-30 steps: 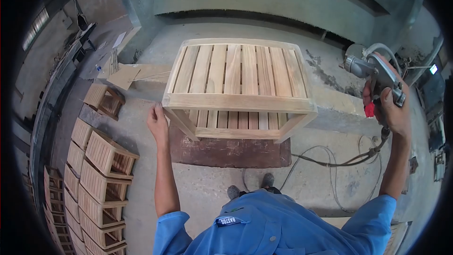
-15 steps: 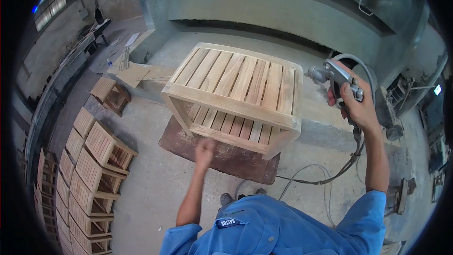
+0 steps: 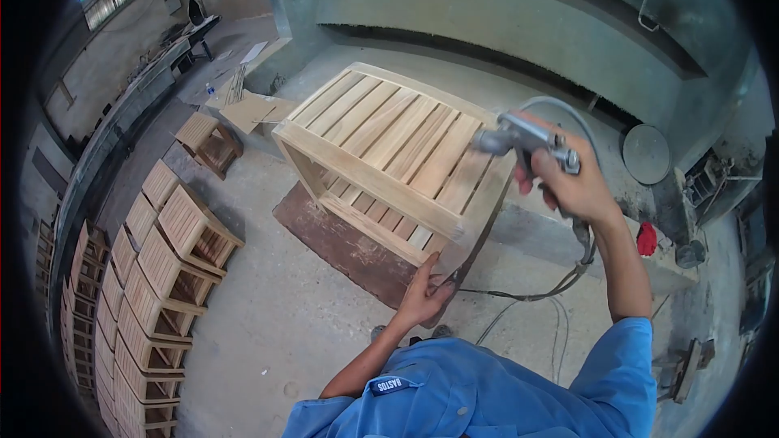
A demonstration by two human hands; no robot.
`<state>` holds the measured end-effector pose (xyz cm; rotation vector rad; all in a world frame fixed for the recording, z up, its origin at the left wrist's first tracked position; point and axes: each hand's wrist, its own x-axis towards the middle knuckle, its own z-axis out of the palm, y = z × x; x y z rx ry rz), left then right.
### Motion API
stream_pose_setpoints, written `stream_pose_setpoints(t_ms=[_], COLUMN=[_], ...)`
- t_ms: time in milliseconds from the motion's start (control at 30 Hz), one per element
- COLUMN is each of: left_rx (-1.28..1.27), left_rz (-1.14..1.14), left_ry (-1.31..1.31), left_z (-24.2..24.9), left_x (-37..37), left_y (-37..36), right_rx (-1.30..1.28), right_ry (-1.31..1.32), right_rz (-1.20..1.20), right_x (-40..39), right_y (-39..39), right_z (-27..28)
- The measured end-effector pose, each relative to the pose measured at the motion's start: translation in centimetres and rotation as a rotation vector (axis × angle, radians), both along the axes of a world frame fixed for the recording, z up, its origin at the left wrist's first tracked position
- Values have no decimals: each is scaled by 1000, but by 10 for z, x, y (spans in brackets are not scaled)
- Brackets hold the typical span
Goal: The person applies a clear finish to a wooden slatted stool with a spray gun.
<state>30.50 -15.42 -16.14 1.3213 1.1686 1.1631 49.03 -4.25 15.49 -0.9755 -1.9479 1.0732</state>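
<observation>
Head view: a slatted wooden table (image 3: 389,162) stands on a dark mat (image 3: 341,247) on the concrete floor, turned so that one corner points toward the person. The left hand (image 3: 423,296) is at the table's near corner leg, fingers closed around its lower edge. The right hand (image 3: 568,186) is clamped on the grip of a spray gun (image 3: 519,139), held above the table's right edge with the nozzle pointing left over the slats. A hose (image 3: 535,292) runs from the gun down to the floor right of the table and loops there. Left of the table, across a strip of bare floor, stacks of similar slatted pieces (image 3: 154,276) line the wall, and a small wooden stool (image 3: 209,139) stands apart beyond them. Behind the table a low concrete ledge (image 3: 568,235) borders the booth wall. A red rag (image 3: 647,239) lies on the ledge, right of the table.
</observation>
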Motion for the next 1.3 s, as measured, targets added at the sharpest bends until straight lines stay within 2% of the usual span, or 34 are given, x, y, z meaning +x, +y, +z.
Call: stream_pose_setpoints(t_ms=[33,67,133,200,333,400,467,600,667,700,800,867,967,1000,1067,1100,1133,1200,1267,1300], left_rx=[-23,-46,-49,-71,-73,-66,-49,-57,-37,-26,-34,-94,-123,-131,-169,-175,-159,-146,-141,-138], left_rz=[31,63,90,116,164,171,197,188,216,207,211,208,204,201,175,161,183,195,219,223], left_ry=[5,10,6,6,16,6,-17,-84,-76,-75,-60,-107,-95,-91,-132,-134,-121,-114,-106,-114], left_z=[1,2,-4,-7,-8,-4,6,4,-4,-5,-2,1,2,2,2,2,3,6,10,10], left_x=[1,2,1,-1,-5,-9,-7,-10,-13,-15,-17,-18,-22,-23,-24,-25,-24,-21,-20,-19], left_y=[-2,-2,-3,-8,-13,-14,-18,-24,-25,-25,-25,-27,-29,-30,-31,-31,-31,-33,-34,-33], right_rx=[-75,-72,109,84,-17,-72,-95,10,-19,47,80,49,-141,-150,-153,-152,-153,-67,-25,37], right_ry=[-25,-22,-40,-45,-6,75,108,79,30,58,-6,2,111,115,253,246,243,91,100,90], right_rz=[-128,-121,-208,-224,-20,160,209,135,-87,-161,-272,-244,18,14,215,234,219,24,-28,-129], right_x=[2,8,23,27,22,15,11,23,36,43,69,74,69,66,60,59,63,72,90,96], right_y=[3,13,35,34,14,4,3,13,17,22,25,17,-10,-15,-23,-23,-22,-17,-6,-1], right_z=[3,0,-14,-17,-20,-26,-32,-33,-28,-33,-34,-36,-33,-39,-51,-54,-53,-50,-54,-54])
